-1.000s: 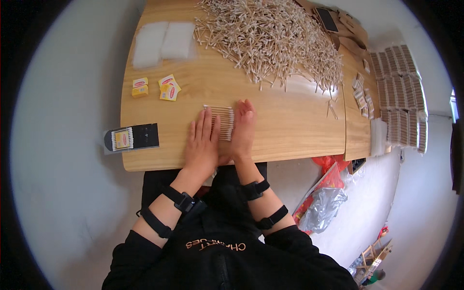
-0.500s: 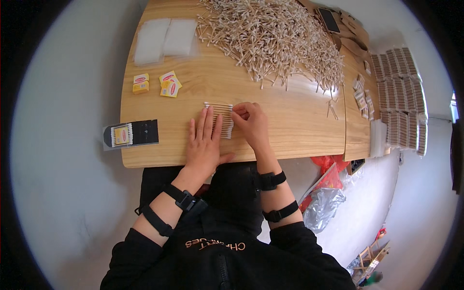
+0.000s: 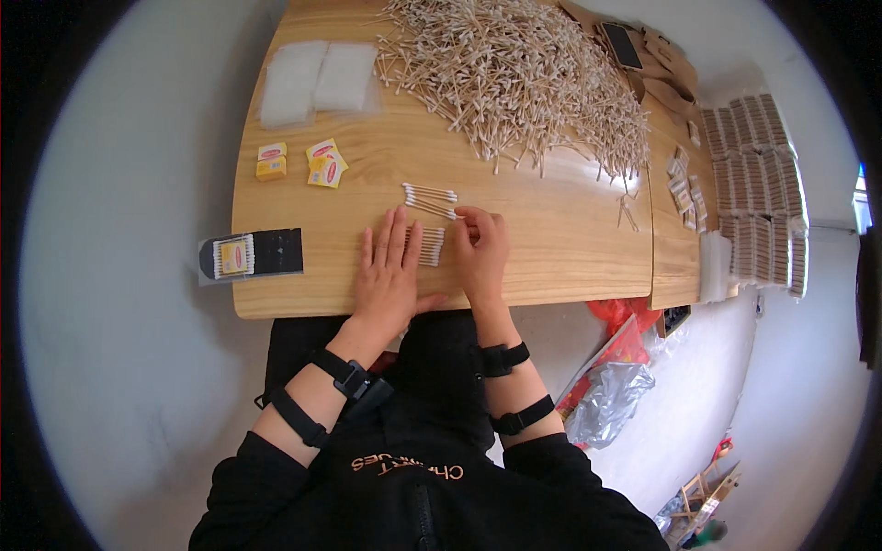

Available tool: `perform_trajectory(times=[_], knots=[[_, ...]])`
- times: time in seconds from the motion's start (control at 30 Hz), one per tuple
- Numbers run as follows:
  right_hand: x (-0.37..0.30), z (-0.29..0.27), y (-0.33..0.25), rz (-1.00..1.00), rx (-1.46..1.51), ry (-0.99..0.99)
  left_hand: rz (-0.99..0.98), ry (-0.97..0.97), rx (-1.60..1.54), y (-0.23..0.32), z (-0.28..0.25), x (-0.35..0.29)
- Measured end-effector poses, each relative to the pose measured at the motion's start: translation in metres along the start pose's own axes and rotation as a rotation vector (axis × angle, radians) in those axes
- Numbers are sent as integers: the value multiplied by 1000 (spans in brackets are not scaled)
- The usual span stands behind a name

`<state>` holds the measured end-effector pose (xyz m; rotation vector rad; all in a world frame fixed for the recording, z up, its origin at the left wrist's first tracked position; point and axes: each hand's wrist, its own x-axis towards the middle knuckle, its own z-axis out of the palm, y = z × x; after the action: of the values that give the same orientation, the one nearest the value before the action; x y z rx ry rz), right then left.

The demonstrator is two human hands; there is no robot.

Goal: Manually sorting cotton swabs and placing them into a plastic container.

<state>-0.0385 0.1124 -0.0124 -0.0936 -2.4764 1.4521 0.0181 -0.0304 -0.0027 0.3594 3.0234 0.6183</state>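
Note:
My left hand (image 3: 390, 275) lies flat on the wooden table, fingers stretched out over the left part of a row of cotton swabs (image 3: 431, 246). Several swabs of that row show to the right of its fingers; the rest are hidden under them. Just beyond, a smaller group of loose cotton swabs (image 3: 430, 196) lies side by side, slightly fanned. My right hand (image 3: 483, 253) is closed in a pinch at the right end of the nearest swab in this group. Farther off spreads a large heap of cotton swabs (image 3: 524, 83).
At the left edge, a clear sleeve with a black board (image 3: 277, 251) holds packed swabs with a yellow card. Yellow-and-white cards (image 3: 326, 169) and clear bags (image 3: 347, 78) lie beyond. A phone (image 3: 621, 46) rests at the far right, near stacked swab packs (image 3: 755, 174).
Several swabs have moved away from the row and now form a separate group beyond it. My right hand has come slightly nearer me; my left hand has stayed put.

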Motion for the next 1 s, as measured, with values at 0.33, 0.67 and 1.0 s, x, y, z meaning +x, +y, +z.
perform_trajectory(times=[0.33, 0.67, 1.0], knots=[[3, 0, -6, -24, -68, -132, 6, -21, -19, -1, -1, 0], [5, 1, -7, -48, -115, -120, -1, -26, -36, -1, -2, 0], [6, -4, -9, -34, -205, -256, -6, -17, -55, -1, -2, 0]])
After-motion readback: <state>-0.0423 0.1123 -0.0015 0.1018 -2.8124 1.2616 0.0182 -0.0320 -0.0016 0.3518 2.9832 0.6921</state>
